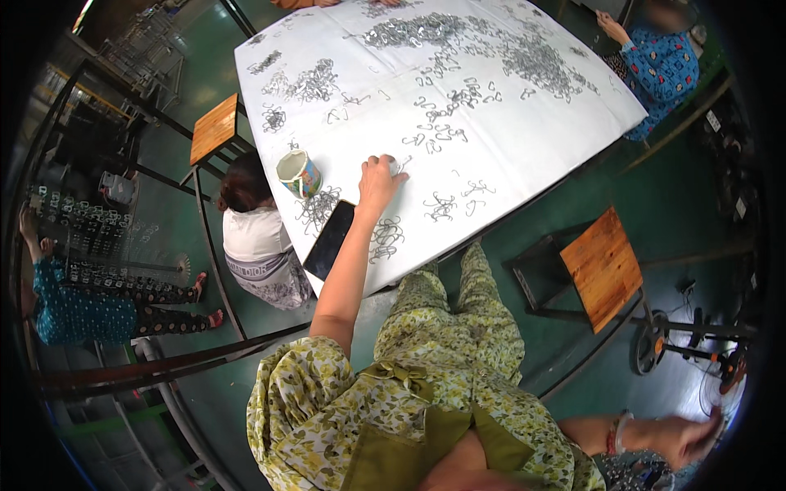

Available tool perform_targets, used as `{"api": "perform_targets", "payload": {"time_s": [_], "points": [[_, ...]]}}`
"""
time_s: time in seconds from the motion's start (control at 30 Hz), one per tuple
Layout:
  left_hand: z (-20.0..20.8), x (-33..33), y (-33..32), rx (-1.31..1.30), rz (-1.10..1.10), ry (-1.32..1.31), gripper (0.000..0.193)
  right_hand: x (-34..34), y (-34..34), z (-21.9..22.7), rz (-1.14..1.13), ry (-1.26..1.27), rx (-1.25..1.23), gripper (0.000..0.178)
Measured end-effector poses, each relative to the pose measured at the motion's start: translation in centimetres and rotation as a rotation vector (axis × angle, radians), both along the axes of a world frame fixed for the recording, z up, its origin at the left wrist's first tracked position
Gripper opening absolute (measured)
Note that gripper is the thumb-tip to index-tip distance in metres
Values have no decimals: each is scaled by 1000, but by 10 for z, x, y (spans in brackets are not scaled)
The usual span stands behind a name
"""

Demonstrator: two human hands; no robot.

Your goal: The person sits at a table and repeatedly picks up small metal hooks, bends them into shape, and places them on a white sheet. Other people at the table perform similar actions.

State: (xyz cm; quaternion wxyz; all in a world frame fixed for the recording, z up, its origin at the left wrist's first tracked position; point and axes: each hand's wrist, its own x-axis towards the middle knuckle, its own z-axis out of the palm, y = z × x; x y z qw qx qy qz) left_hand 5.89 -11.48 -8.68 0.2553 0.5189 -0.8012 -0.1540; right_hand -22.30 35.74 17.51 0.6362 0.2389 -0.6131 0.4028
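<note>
My left hand [379, 186] reaches over the white-covered table [352, 127], fingers curled down close to the surface. Something small and pale shows between thumb and fingers, but I cannot make out what. Thin bent metal hooks [431, 141] lie just beyond that hand. Beside my left forearm are a dark phone [330, 240] and loose piles of hooks [385, 239]. A colourful cup [300, 174] stands left of the hand. Out at the lower right, away from the table, my right hand [689, 440] is smeared by motion, with a bracelet at its wrist.
Large heaps of hooks [417, 30] cover the table's far side. A co-worker in blue [661, 69] is at the far right, another in white [250, 225] at the left edge. Wooden stools [602, 268] stand nearby. A fan [725, 376] is at the lower right.
</note>
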Motion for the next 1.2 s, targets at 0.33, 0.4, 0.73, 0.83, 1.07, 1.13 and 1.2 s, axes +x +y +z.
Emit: {"api": "perform_targets", "payload": {"time_s": [0.33, 0.4, 0.73, 0.83, 1.07, 1.13, 1.2], "points": [[48, -28, 51, 425, -236, 481, 20, 46, -216, -132, 1367, -1201, 491, 33], [69, -42, 80, 675, -353, 675, 18, 63, -241, -164, 1580, -1376, 493, 36], [106, -57, 132, 1112, -545, 872, 25, 63, -250, -163, 1699, -1469, 323, 14], [104, -61, 138, 1073, -562, 824, 26, 61, -242, -164, 1653, -1481, 291, 14], [110, -66, 151, 825, -545, 704, 19, 66, -236, -161, 1616, -1414, 151, 21], [115, -68, 156, 680, -559, 587, 16, 62, -234, -162, 1659, -1458, 98, 23], [118, -71, 159, 499, -576, 394, 14, 59, -234, -162, 1681, -1503, 52, 23]]}}
